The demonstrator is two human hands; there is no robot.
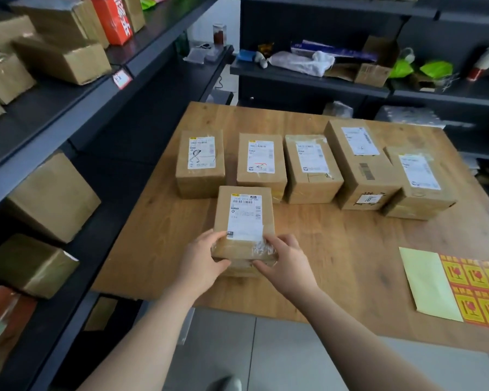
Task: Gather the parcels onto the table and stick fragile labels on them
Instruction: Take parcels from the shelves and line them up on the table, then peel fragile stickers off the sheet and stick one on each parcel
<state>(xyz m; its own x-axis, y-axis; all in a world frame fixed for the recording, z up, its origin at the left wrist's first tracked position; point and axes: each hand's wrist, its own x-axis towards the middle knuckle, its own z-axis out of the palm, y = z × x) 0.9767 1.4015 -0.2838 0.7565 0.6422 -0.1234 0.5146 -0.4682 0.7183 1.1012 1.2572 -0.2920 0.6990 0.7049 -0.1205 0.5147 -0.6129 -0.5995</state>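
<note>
A small brown parcel [244,218] with a white shipping label rests on the wooden table [336,263], near its front left. My left hand [202,261] grips its near left corner and my right hand [284,258] grips its near right corner. Behind it stands a row of several taped cardboard parcels [311,170], each with a white shipping label on top. A sheet of red and yellow fragile labels [476,292] lies at the table's right edge, beside a pale yellow backing sheet [426,283].
Dark metal shelving [76,114] runs along the left with more cardboard boxes [51,196] and an orange box [113,18]. Another shelf [322,77] behind the table holds bags, plastic wrap and clutter. Grey tiled floor lies below.
</note>
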